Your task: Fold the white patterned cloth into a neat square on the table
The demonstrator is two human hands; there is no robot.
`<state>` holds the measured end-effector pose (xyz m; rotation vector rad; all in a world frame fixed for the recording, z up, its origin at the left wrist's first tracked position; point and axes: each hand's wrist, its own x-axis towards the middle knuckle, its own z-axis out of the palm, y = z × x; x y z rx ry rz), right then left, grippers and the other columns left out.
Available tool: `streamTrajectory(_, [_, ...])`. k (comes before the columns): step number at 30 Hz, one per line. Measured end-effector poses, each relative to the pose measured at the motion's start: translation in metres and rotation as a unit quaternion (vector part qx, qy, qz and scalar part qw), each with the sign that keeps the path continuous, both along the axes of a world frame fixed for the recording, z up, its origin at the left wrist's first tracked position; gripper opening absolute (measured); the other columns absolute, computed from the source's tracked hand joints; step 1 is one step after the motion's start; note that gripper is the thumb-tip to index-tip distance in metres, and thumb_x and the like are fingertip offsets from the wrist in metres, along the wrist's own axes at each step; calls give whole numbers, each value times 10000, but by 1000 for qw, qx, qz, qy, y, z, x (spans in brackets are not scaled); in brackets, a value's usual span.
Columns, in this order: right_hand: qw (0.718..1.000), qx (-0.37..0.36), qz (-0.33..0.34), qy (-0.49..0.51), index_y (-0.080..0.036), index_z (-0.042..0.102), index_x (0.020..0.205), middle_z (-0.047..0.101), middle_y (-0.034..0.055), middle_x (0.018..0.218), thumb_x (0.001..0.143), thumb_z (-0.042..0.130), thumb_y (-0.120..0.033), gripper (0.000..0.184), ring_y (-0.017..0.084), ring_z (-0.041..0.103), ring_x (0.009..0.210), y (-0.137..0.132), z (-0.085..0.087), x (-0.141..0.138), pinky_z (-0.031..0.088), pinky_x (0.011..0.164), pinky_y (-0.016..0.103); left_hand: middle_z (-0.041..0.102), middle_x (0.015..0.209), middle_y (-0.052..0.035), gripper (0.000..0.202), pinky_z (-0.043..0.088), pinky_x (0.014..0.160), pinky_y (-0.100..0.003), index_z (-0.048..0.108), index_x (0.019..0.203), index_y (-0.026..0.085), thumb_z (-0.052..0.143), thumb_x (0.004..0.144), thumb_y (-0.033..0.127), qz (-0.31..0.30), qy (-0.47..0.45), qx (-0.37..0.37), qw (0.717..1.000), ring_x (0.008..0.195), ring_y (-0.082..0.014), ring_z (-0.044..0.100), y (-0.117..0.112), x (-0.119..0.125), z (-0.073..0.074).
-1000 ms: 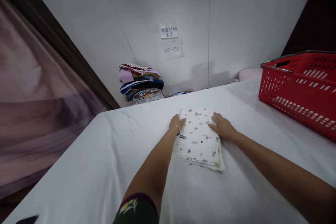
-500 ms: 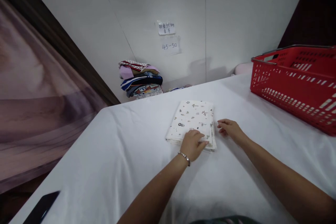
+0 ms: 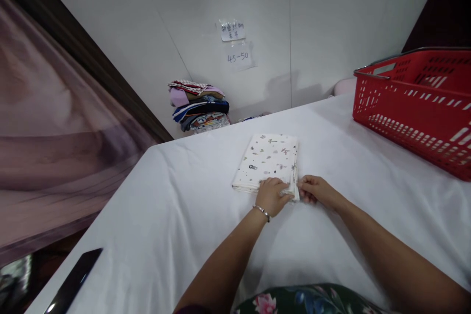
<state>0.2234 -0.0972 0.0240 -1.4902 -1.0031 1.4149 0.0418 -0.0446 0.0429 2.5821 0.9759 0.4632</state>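
Right fingers (image 3: 308, 187) now against folded cloth (image 3: 265, 158)

Left hand (image 3: 272, 195) lies on folded cloth (image 3: 268, 158); right hand (image 3: 315, 190) at its edge.

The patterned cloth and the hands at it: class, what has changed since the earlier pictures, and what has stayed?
The left hand has moved from the left side of the patterned cloth toward the person, onto its near edge. The right hand came off the top and is now at the near right corner; whether it grips is unclear. The red basket is still on the right; the fabric stack looks unchanged.
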Motion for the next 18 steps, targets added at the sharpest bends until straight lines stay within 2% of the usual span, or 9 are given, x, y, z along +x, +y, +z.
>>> streamTrajectory(5, [999, -20, 36, -3, -183, 491, 668, 595, -16, 564, 726, 566, -434, 268, 72, 487, 395, -2, -2, 5, 358, 357, 192, 592, 975, -30, 250, 375, 819, -333, 612, 1017, 255, 562, 781, 319, -35, 33, 30, 998, 930, -188, 509, -1, -1, 4])
streamTrajectory(7, [998, -28, 57, -4, -176, 508, 677, 608, -7, 577, 731, 562, -445, 279, 71, 492, 394, -3, -1, 5, 361, 358, 191, 592, 957, -36, 208, 376, 800, -332, 619, 979, 241, 528, 806, 310, -36, 38, 44, 998, 917, -187, 508, -2, 0, 4])
streamTrajectory(11, [997, -28, 73, 1, -166, 519, 667, 612, -5, 585, 727, 571, -464, 308, 67, 498, 393, -5, 1, 4, 366, 358, 187, 591, 889, -39, 198, 371, 775, -331, 613, 848, 207, 429, 864, 282, -8, 31, 68, 997, 883, -179, 503, -6, 5, 2])
streamTrajectory(15, [996, -29, 88, 21, -164, 522, 673, 633, 5, 621, 716, 582, -478, 322, 71, 510, 404, -6, 1, 3, 373, 358, 190, 585, 895, -43, 203, 367, 796, -327, 586, 873, 195, 394, 879, 261, 22, -22, 67, 997, 884, -169, 499, -16, 7, 0])
streamTrajectory(18, [994, -36, 94, 31, -165, 522, 686, 641, 7, 635, 707, 595, -461, 306, 71, 513, 405, -6, -1, 3, 369, 353, 189, 584, 904, -46, 201, 364, 806, -333, 585, 882, 195, 397, 877, 266, 15, -27, 66, 997, 893, -173, 498, -22, 5, -4])
